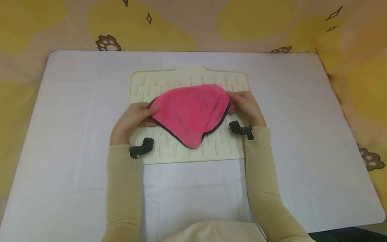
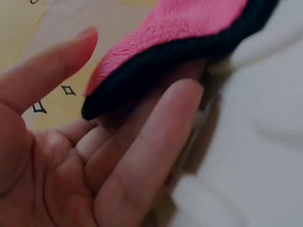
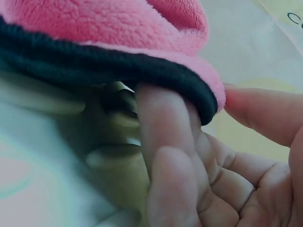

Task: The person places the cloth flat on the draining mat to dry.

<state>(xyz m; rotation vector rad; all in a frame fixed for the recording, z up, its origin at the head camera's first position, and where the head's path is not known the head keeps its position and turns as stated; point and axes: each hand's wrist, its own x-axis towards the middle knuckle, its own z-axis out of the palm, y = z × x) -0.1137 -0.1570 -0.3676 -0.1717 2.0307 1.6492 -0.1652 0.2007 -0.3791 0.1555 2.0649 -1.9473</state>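
The left hand (image 1: 133, 117) holds its thumb wide from fingers under the pink plush cloth (image 1: 187, 114). The right hand (image 1: 246, 104) pinches its edge. The patterned fabric (image 1: 251, 20) shows "C".

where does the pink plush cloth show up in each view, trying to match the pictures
Head: the pink plush cloth lies near the centre.
Left wrist: upper middle, cut off by the top edge.
Right wrist: upper left, cut off by the top and left edges.
Shared landmark: its dark edging.
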